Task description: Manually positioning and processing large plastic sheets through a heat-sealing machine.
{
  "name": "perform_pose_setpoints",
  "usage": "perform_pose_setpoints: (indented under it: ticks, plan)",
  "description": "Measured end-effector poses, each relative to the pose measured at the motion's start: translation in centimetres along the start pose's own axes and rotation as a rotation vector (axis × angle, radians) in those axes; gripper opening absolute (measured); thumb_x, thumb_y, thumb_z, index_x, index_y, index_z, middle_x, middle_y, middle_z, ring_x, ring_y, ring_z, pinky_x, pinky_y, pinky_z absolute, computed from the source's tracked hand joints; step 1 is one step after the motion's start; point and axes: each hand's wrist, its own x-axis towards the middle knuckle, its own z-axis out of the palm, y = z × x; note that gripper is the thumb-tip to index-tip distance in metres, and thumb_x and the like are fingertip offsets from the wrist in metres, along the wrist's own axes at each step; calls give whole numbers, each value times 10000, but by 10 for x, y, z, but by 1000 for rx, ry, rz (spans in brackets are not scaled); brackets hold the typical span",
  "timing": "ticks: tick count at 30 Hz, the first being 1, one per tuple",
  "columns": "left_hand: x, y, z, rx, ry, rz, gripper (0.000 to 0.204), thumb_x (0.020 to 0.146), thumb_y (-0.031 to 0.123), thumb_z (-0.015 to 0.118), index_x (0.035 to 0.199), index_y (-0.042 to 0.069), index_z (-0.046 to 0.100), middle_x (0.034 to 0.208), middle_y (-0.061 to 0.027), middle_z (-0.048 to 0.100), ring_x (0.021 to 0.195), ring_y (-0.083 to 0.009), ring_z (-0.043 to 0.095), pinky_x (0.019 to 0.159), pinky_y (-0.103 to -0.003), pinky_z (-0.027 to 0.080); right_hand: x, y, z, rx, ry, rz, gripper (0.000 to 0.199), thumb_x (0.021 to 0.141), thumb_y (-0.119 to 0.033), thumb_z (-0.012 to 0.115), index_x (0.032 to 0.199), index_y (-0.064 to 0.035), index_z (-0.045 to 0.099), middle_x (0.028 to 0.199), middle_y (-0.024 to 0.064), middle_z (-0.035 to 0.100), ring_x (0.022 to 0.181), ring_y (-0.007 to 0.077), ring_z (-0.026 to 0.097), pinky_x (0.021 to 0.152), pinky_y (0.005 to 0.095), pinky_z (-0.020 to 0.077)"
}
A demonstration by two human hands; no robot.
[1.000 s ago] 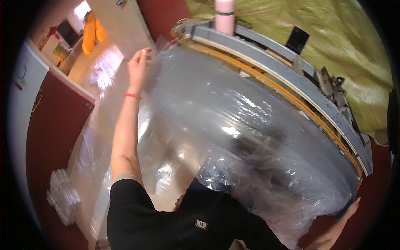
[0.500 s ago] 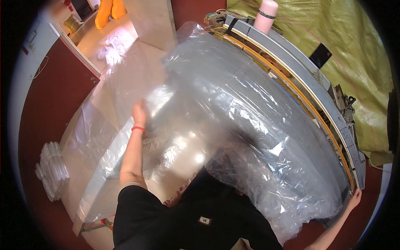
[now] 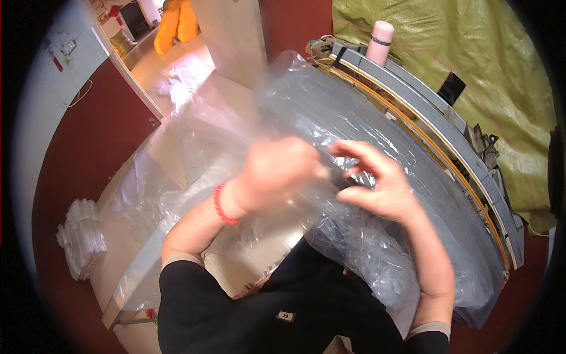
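A large sheet of clear plastic film (image 3: 365, 248) lies in folds across the table in front of me. My left hand (image 3: 280, 171), with a red bracelet at its wrist, is held above the film, smeared by motion. Its fingers look curled closed on clear film, though the grip itself is blurred. Facing it just to the right, my right hand (image 3: 380, 186) hovers over the film, its bent fingers and thumb spread apart with nothing plain between them. A narrow gap separates the two hands.
Along the right side runs a long grey machine bar (image 3: 424, 100) with an orange strip (image 3: 407, 118). A pink flask (image 3: 380, 44) and a black phone (image 3: 451, 88) are beside it, near a yellow-green woven sheet (image 3: 501, 53). Bundled clear plastic (image 3: 82, 239) sits at the left.
My right hand has left the machine bar's near right end and come to the middle. My left hand has moved right toward it, and the film at the left has shifted.
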Motion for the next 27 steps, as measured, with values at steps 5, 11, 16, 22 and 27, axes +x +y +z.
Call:
perform_pose_setpoints:
  ticks: [5,11,16,22,27]
  plan:
    - [20,16,-20,57,10,75,134,668,12,650,765,11,560,670,-67,546,530,-205,537,457,-267,426,-11,-3,58,262,-297,176,283,722,-169,690,953,-50,579,810,45,609,774,119,566,721,275,456]
    - [-18,-21,-80,-86,-382,-520,299,660,227,725,795,15,563,617,-84,542,520,-213,528,508,-262,433,-66,-25,-42,-211,-296,169,143,705,-150,691,769,-57,603,593,23,550,553,103,527,503,240,400]
    - [-102,-75,-68,249,-771,-660,216,679,95,664,876,40,594,760,-101,624,694,-199,603,645,-314,452,-79,-66,-136,-992,377,-38,100,657,-36,627,713,-22,545,566,51,488,520,111,492,459,236,361]
    - [-89,-103,-203,655,475,-720,190,781,11,546,966,33,585,917,-64,603,840,-159,568,787,-281,442,-87,-62,-239,-1129,1004,-30,143,712,-39,608,846,-38,557,630,10,514,610,90,506,548,236,399]
    - [-105,-37,-227,630,982,-425,322,858,138,491,1142,-2,436,1064,-91,530,967,-163,512,852,-301,424,-85,-50,-197,-935,1116,-584,295,715,-36,619,997,-51,532,886,2,567,803,126,552,703,252,454]
